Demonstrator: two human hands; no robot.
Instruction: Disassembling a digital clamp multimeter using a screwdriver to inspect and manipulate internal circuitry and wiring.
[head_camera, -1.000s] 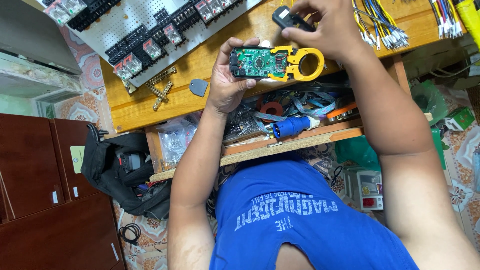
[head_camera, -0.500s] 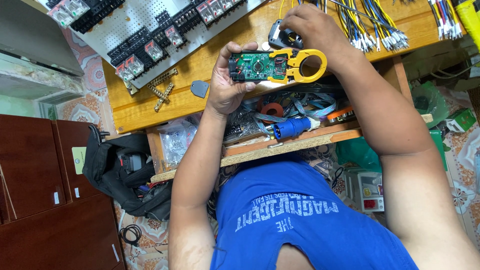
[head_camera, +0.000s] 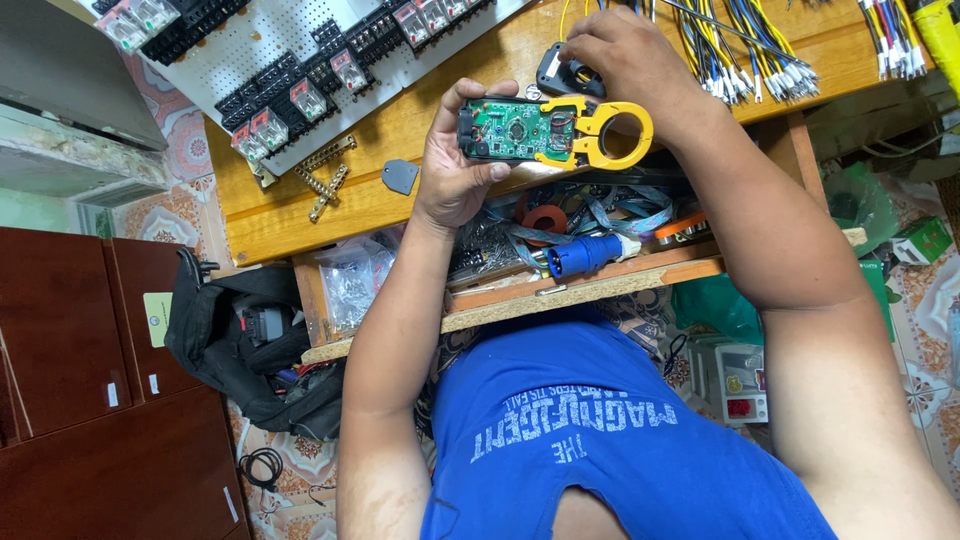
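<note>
Since the earlier frame the right hand (head_camera: 615, 45) has carried the dark back cover (head_camera: 568, 75) from above the desk edge down onto the wood, just beyond the opened clamp meter (head_camera: 550, 130), while the left hand (head_camera: 455, 165) has kept its hold on the meter in much the same place. That meter is held above the front edge of the wooden desk (head_camera: 400, 120), its green circuit board facing up and its yellow ring-shaped clamp pointing toward the right arm. Left fingers (head_camera: 478, 92) wrap around the board end of the body, thumb on the near side, pinching it firmly. Right fingers curl down over the dark cover, touching its top; whether they grip it or only rest on it cannot be told. Beyond the hands lies a white perforated panel (head_camera: 250, 55) carrying rows of black relay sockets with clear relays, and bundles of coloured wires (head_camera: 740, 50) with ferruled ends fan across the desk to the right. A small grey plastic piece (head_camera: 400, 176) and brass strips (head_camera: 328, 180) lie beside the left wrist. Below the desktop an open drawer (head_camera: 600, 285) holds a blue plug (head_camera: 580, 256), a red tape roll (head_camera: 545, 218) and loose parts. A black tool bag (head_camera: 250, 340) sits on the tiled floor.
</note>
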